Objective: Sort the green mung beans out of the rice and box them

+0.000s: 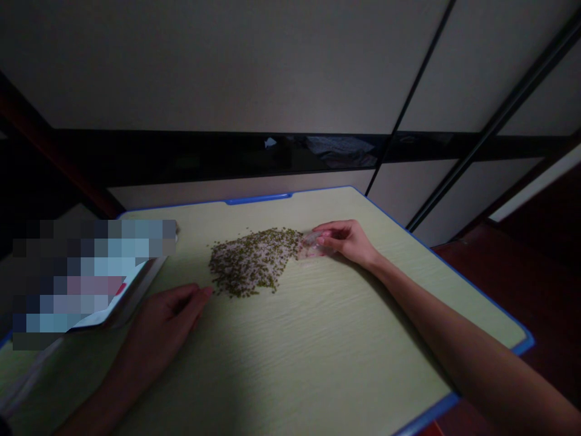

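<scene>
A spread pile of small green beans mixed with pale grains (252, 260) lies on the light yellow-green tabletop (290, 351). My right hand (347, 239), on the pile's right side, has thumb and fingers closed on a small clear plastic bag (311, 249) with faint red marks. This bag lies almost flat and touches the right edge of the pile. My left hand (175, 306) is at the lower left edge of the pile, thumb and forefinger pressed together. Whatever sits between those fingertips, if anything, is too small to make out.
To the left, a tablet-like device with a bright, pixelated screen (104, 315) rests at the table's edge. The table has a blue rim (258, 198). Behind it stand pale cabinet panels (227, 72) with a dark glossy strip.
</scene>
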Demonstrator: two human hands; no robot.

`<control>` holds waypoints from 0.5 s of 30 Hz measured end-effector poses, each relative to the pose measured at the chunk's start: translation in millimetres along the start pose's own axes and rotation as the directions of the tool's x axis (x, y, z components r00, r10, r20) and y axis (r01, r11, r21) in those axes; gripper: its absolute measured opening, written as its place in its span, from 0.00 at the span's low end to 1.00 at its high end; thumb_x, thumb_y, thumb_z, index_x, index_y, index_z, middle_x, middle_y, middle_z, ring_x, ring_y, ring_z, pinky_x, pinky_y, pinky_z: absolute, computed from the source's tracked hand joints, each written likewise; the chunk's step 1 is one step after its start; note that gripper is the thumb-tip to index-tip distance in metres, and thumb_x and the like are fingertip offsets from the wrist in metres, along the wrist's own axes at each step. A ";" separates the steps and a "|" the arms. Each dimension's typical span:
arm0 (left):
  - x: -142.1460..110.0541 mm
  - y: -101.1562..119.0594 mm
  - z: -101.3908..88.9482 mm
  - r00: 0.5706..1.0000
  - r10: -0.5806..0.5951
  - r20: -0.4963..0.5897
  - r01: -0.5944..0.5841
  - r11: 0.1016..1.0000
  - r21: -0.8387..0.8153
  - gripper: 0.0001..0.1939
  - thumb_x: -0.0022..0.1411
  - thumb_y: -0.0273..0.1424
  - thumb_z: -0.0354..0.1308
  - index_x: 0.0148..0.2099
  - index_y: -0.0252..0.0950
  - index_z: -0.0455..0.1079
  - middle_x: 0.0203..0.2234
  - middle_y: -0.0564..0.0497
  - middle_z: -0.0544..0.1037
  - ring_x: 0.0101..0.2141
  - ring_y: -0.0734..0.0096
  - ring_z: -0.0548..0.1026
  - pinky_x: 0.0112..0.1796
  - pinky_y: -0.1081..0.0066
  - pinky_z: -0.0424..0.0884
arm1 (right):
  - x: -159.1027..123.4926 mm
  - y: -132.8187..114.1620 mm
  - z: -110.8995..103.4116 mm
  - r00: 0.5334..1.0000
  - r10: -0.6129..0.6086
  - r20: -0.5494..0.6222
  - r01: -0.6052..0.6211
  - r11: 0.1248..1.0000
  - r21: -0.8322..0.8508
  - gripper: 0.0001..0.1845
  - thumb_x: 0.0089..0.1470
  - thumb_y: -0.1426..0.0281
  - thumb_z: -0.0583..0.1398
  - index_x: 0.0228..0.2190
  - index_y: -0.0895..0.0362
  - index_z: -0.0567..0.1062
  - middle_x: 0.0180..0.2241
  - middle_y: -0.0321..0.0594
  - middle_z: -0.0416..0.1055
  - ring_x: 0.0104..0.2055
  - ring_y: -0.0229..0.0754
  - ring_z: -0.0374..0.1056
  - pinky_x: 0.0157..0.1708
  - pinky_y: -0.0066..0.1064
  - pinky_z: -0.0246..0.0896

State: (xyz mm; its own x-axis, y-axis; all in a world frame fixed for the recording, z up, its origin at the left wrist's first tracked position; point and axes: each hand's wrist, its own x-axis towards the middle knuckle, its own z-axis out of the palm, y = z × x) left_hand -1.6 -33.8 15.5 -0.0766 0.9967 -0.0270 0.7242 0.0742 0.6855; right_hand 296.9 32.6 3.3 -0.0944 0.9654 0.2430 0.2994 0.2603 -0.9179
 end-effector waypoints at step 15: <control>-1.2 -0.5 -0.9 1.000 0.006 -0.005 -0.006 1.000 0.020 0.21 0.45 0.50 0.44 0.13 0.40 0.54 0.08 0.59 0.57 0.14 0.75 0.59 0.19 0.74 0.55 | 0.0 -0.1 1.6 0.995 -0.020 -0.095 0.018 1.000 -0.022 0.15 0.37 0.69 0.62 0.31 0.64 0.79 0.19 0.36 0.67 0.20 0.32 0.57 0.20 0.26 0.53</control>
State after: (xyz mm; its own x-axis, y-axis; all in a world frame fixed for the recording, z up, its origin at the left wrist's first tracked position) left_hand -2.5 -35.1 15.9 -0.0757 0.9969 -0.0193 0.7380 0.0690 0.6713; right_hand 295.4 32.5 3.0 -0.0097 0.9569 0.2902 0.3185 0.2781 -0.9062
